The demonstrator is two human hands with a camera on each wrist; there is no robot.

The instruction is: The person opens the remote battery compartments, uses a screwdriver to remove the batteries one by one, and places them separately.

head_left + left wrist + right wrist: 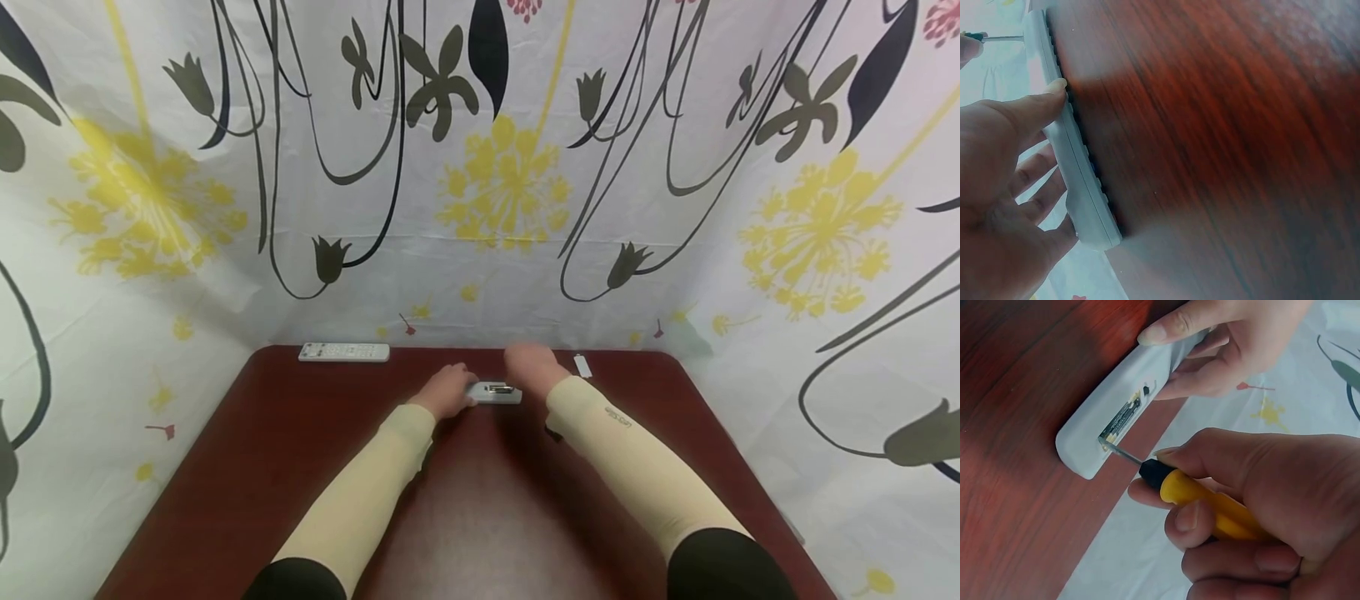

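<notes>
With fingers of the right hand (pixel 1266 494) curled round a yellow-and-black metal-shafted screwdriver (pixel 1191 489) and left hand (pixel 447 392) gripping a pale grey plastic remote (pixel 1122 392) buttons-down over the dark red wooden table (pixel 1016 425), best to brace firmly, prying gently by the dark cylindrical battery (pixel 1121 420)

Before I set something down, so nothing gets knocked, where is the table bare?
Bare table lies between the left forearm and right forearm, and outside both, nearer than the far-left remote and small white piece. Far centre is crowded: left hand, opened remote, right hand, screwdriver.
</notes>
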